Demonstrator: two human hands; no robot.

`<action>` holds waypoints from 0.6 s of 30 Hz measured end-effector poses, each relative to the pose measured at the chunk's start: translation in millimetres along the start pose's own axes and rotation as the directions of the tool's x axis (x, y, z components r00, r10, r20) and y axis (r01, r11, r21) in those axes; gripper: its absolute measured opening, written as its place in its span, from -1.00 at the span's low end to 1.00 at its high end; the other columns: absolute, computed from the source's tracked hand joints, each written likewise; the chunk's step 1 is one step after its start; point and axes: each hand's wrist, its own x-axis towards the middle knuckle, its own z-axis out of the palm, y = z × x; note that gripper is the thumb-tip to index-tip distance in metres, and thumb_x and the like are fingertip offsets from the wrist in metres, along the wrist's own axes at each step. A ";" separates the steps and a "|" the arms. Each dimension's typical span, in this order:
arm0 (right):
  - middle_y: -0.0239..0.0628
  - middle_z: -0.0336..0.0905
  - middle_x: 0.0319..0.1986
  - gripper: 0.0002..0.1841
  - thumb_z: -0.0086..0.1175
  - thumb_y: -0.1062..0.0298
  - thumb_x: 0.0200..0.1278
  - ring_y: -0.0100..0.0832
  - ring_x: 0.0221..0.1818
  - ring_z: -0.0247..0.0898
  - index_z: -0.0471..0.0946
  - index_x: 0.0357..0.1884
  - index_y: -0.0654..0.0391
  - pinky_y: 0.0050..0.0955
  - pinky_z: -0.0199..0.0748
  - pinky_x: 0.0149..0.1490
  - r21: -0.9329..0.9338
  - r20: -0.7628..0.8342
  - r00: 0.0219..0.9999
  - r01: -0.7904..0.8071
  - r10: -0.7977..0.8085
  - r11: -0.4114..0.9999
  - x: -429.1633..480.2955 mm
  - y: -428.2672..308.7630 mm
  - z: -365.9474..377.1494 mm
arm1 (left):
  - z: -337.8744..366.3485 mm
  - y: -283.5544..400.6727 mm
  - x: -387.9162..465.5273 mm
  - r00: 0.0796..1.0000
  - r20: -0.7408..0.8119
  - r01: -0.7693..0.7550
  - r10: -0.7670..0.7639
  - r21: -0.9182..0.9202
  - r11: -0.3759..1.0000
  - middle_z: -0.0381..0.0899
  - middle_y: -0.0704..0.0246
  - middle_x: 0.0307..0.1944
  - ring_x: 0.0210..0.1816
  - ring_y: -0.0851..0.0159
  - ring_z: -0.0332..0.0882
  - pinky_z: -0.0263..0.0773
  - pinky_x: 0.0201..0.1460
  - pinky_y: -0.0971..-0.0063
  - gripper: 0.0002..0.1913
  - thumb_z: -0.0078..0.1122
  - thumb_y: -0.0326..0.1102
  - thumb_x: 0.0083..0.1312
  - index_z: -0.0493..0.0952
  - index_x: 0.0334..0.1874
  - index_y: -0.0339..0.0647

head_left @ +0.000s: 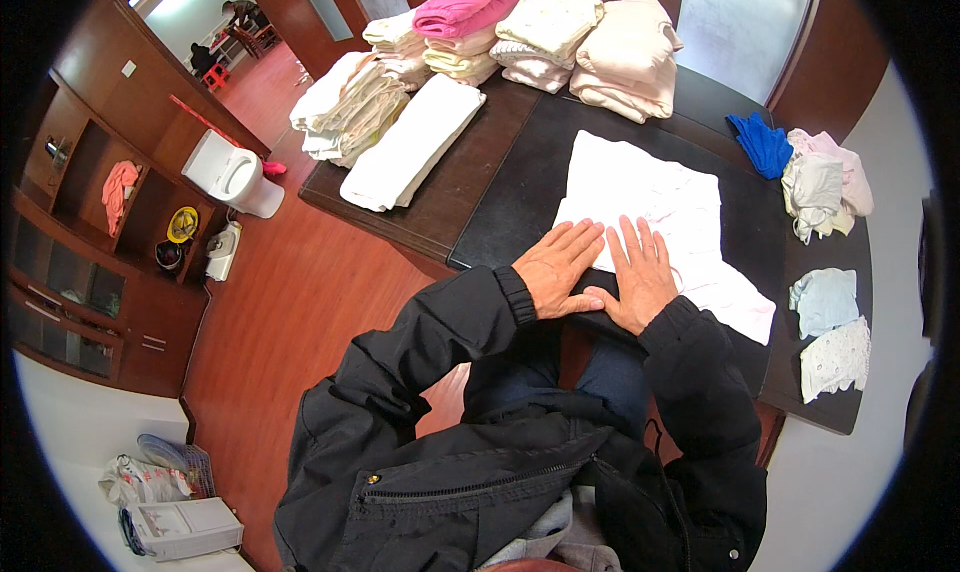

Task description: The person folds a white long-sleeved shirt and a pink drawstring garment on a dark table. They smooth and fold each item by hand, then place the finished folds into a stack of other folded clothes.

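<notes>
A white cloth garment lies spread on the black top of the desk, one part of it reaching towards the right front edge. My left hand rests flat on its near left edge, fingers extended. Beside it, my right hand presses palm-down on the same fabric, and the two thumbs meet near the desk's front edge. Neither hand grips anything. A folded white cloth lies farther left, next to a stack of folded pale clothes.
Along the back stand more folded piles, one topped by a bright pink garment, another of pale pink clothes. To the right lie a blue cloth, a crumpled white cloth, a light blue garment and a patterned white garment.
</notes>
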 end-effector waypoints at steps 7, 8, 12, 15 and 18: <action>0.23 -0.03 0.63 0.03 0.12 -0.34 0.41 0.24 0.70 -0.25 0.15 0.63 0.31 0.20 -0.30 0.69 0.016 -0.012 1.000 -0.006 0.006 1.000 0.4 0.6 1.6 | -3.5 1.2 2.9 0.999 0.022 0.036 -0.036 -0.035 0.999 0.09 -0.11 0.66 0.72 -0.10 -0.04 -0.16 0.75 0.06 0.01 0.00 0.40 0.49 0.18 0.62 -0.47; 0.23 -0.03 0.63 0.04 0.13 -0.33 0.40 0.24 0.70 -0.25 0.15 0.63 0.32 0.20 -0.30 0.69 0.010 -0.007 1.000 -0.004 0.004 1.000 0.1 0.6 0.9 | -4.0 2.0 3.8 1.000 -0.021 0.019 -0.020 -0.030 0.999 0.09 -0.13 0.66 0.70 -0.13 -0.02 -0.13 0.74 0.04 0.00 0.03 0.38 0.49 0.18 0.61 -0.48; 0.24 0.00 0.61 0.02 0.13 -0.31 0.40 0.25 0.69 -0.22 0.16 0.62 0.33 0.20 -0.28 0.69 -0.006 0.007 1.000 -0.006 0.006 1.000 -0.2 0.0 -2.8 | -5.8 3.6 5.8 0.998 -0.054 0.017 -0.018 -0.026 1.000 0.10 -0.19 0.64 0.68 -0.21 0.02 -0.08 0.72 -0.01 -0.01 0.10 0.33 0.48 0.17 0.61 -0.50; 0.25 0.05 0.60 0.01 0.12 -0.31 0.42 0.26 0.68 -0.18 0.19 0.61 0.34 0.21 -0.25 0.68 0.024 -0.013 1.000 -0.004 0.004 1.000 0.0 -0.7 -3.7 | -6.5 2.8 3.6 1.000 -0.021 0.022 -0.023 -0.018 1.000 0.09 -0.22 0.64 0.68 -0.23 0.01 -0.08 0.72 -0.03 0.00 0.12 0.33 0.47 0.15 0.61 -0.50; 0.25 0.02 0.61 -0.01 0.15 -0.27 0.43 0.25 0.69 -0.20 0.17 0.62 0.33 0.16 -0.23 0.69 0.057 -0.052 0.999 0.003 0.000 0.998 -1.0 0.5 -2.1 | -5.1 0.0 3.7 1.000 -0.001 0.029 -0.029 -0.022 0.999 0.08 -0.22 0.64 0.68 -0.24 0.01 -0.07 0.72 -0.04 0.01 0.23 0.27 0.42 0.14 0.61 -0.50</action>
